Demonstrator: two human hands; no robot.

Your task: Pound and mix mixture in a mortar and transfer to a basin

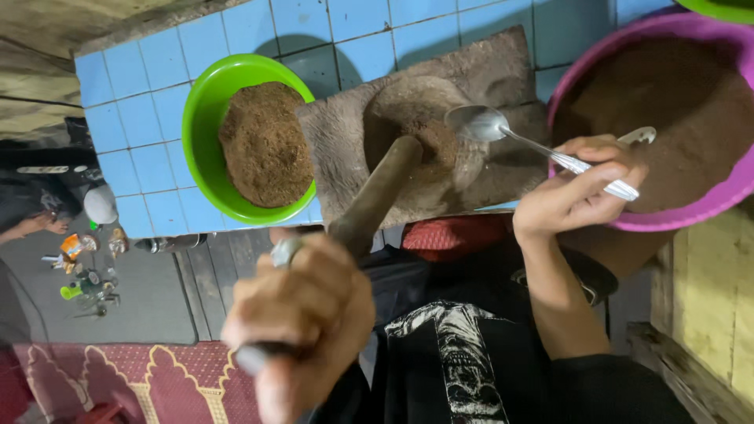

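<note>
Left hand (302,326) clamped around a wooden pestle (377,196), its tip down in the hollow of a stone mortar (416,126) on the blue-tiled surface (133,118). Right hand (577,192) closed on a metal spoon (542,145), bowl over the mortar. Green bowl (206,118) of brown powder left; purple tub (726,188) right.

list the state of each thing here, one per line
left hand: closed around the pestle
pestle: tilted, tip in the mortar
mortar: brown powder in hollow
right hand: holding spoon
spoon: bowl empty, over mortar
green bowl: heaped with brown powder
purple basin: holds brown powder
</note>
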